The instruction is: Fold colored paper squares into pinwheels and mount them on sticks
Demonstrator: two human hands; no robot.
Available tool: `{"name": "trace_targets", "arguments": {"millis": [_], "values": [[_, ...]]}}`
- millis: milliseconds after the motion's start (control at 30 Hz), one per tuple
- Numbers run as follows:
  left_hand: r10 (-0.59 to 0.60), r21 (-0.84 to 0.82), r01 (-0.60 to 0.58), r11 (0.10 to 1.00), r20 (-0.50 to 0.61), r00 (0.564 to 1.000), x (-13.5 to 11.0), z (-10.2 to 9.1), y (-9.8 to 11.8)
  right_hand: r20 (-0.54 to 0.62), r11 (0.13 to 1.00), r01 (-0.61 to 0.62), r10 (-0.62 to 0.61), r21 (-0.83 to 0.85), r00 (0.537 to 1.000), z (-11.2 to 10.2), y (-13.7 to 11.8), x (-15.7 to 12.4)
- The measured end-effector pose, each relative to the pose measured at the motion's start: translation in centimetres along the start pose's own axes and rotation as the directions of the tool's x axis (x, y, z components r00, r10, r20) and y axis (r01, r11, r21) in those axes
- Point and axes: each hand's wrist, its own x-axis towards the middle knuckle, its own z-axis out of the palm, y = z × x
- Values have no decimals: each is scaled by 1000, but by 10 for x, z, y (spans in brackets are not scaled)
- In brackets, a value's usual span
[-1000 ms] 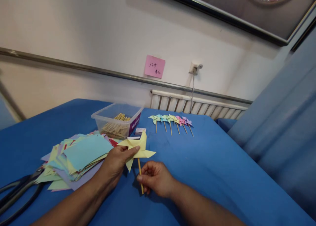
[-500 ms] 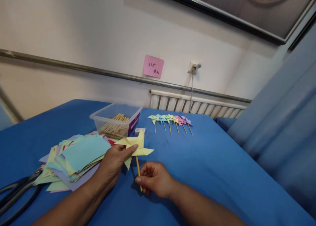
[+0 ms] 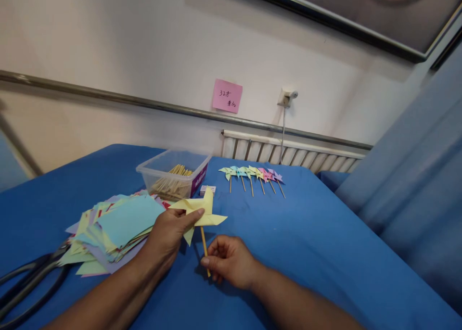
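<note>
Blue cloth (image 3: 303,258) spreads beneath the pinwheel (image 3: 208,219), held near the tub (image 3: 199,178): left hand (image 3: 171,231) pinching its paper (image 3: 193,204), right hand (image 3: 231,261), curled in, gripping its stick (image 3: 204,239) low. Light, steady pressure should spare the paper.

Fingers of the left hand (image 3: 171,231) are partly hidden behind the yellow pinwheel (image 3: 200,212), the scissors (image 3: 52,258) have blades covered by the paper stack (image 3: 126,220) and handles cropped at near left, and the far framed picture (image 3: 361,15) is cut off.
</note>
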Motion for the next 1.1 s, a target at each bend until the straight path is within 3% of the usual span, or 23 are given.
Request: {"name": "trace_targets", "arguments": {"millis": [200, 1100], "values": [[21, -23, -20, 1000, 15, 1000, 3, -2, -3, -59, 999, -19, 17, -36, 998, 2, -2, 0], [-26, -91, 26, 996, 6, 1000, -2, -1, 2, -111, 996, 13, -23, -87, 994, 3, 1, -1]]}}
